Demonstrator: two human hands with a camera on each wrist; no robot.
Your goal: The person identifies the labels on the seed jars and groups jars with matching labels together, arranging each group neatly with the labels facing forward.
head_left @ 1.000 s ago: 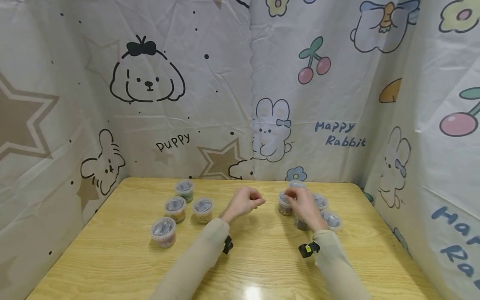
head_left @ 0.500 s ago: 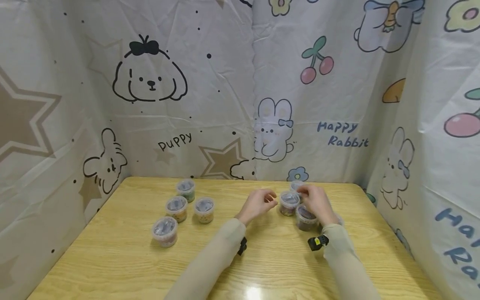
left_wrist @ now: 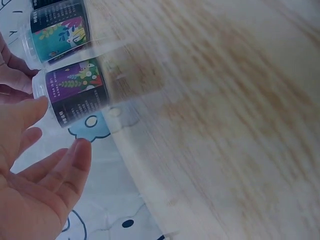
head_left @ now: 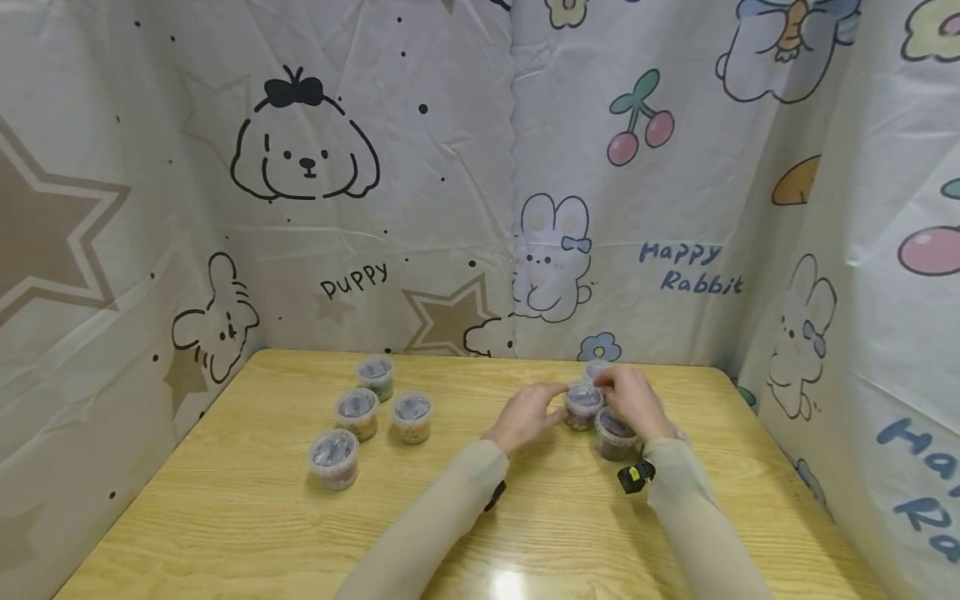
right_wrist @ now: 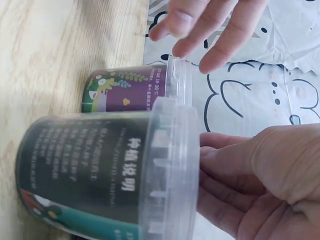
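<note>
My left hand (head_left: 527, 417) is at the left side of a lidded plastic tub with a purple label (head_left: 582, 408). In the left wrist view its fingers spread apart, with one fingertip right at the clear lid of that purple tub (left_wrist: 75, 95). Over the tub's right side reaches my right hand (head_left: 633, 402), its fingers loosely bent close to the lids. The near tub with a dark label (right_wrist: 95, 170) hides its fingertips in the right wrist view. A dark tub (head_left: 615, 439) stands just in front of the purple one, and another tub (head_left: 597, 368) behind.
On the left of the wooden table (head_left: 450, 533) stand several more lidded tubs, the nearest a pinkish tub (head_left: 333, 460). My right hand and sleeve cover other tubs on the right. A printed curtain (head_left: 450, 167) encloses the table's back and sides.
My left hand has moved right, up to the purple tub. My right hand moved off the purple tub's lid to the right, then stayed nearly still. The tubs seem unmoved.
</note>
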